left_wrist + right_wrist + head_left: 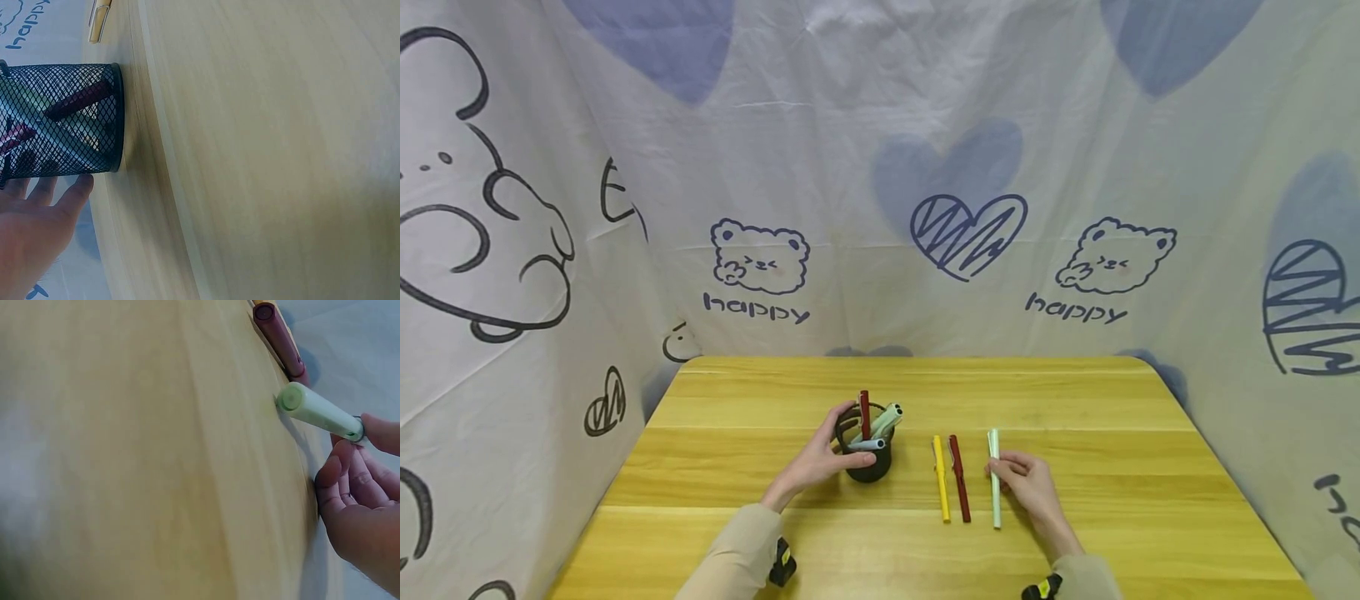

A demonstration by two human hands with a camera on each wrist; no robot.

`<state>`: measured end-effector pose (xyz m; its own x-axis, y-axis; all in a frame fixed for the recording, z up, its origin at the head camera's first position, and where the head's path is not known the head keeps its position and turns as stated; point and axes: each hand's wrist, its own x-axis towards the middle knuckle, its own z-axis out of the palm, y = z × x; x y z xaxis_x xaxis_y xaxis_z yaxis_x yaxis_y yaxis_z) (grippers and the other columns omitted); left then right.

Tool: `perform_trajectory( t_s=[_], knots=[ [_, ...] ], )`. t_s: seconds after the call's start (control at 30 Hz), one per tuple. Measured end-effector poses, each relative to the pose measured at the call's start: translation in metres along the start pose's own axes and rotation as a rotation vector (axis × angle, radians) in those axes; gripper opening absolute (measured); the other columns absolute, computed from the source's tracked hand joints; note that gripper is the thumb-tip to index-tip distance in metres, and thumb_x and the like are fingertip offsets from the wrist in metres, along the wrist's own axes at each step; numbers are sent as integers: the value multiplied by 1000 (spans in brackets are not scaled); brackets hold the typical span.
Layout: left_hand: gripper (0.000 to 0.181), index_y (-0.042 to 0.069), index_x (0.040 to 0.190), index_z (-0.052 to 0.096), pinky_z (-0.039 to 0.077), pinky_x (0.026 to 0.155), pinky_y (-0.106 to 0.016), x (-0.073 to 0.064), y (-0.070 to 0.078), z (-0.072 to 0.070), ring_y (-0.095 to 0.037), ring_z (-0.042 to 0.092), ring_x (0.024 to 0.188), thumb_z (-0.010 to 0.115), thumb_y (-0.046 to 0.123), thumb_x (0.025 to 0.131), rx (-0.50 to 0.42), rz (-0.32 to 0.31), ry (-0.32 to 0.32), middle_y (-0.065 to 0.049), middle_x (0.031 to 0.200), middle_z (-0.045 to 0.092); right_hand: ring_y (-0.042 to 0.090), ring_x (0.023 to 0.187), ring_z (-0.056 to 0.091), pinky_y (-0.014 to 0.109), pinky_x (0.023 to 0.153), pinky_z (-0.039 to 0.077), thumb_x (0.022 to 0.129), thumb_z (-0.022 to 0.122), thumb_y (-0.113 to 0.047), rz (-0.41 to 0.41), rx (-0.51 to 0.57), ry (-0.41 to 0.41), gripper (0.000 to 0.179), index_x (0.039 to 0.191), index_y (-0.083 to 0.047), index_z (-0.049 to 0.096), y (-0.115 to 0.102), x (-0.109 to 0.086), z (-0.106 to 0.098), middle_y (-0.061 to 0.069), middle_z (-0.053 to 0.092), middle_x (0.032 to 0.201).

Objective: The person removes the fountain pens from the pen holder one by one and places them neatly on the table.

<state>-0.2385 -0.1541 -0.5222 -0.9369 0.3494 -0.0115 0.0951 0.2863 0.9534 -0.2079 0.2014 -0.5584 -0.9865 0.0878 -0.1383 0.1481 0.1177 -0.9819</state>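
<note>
Right fingers pinch pale-green pen between tips; left fingers curled round mesh cup.

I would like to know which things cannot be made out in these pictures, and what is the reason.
Head view: lower parts of the pens in the cup, hidden by the black mesh cup itself.
Left wrist view: those pens' upper ends, cut off by the left edge; part of the yellow pen, by the top edge.
Right wrist view: far end of the light green pen, covered by the right hand.
</note>
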Motion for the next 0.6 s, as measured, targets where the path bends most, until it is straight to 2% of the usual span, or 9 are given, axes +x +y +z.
perform_trajectory(
  t_s=[0.17,0.3,0.6],
  knots=[
    [97,22,160,23,29,120,-63,-1,1,1,-38,21,155,83,29,84,-2,-1,2,-13,166,26,6,67,61,20,57,49,96,66,-6,-1,-95,-17,27,114,13,66,0,2,5,12,77,88],
    [98,21,160,22,29,120,-63,-2,2,0,-38,21,155,83,28,84,0,-1,-1,-13,166,25,9,61,57,20,52,45,94,68,-8,1,-162,-26,28,113,13,67,-1,3,9,10,71,82],
    [97,17,160,21,32,118,-63,1,-1,0,-38,23,154,82,26,86,-16,24,-15,-14,165,27,12,59,57,22,51,48,92,69,-5,-53,-303,-32,21,103,13,69,-4,5,15,11,67,77]
  ],
)
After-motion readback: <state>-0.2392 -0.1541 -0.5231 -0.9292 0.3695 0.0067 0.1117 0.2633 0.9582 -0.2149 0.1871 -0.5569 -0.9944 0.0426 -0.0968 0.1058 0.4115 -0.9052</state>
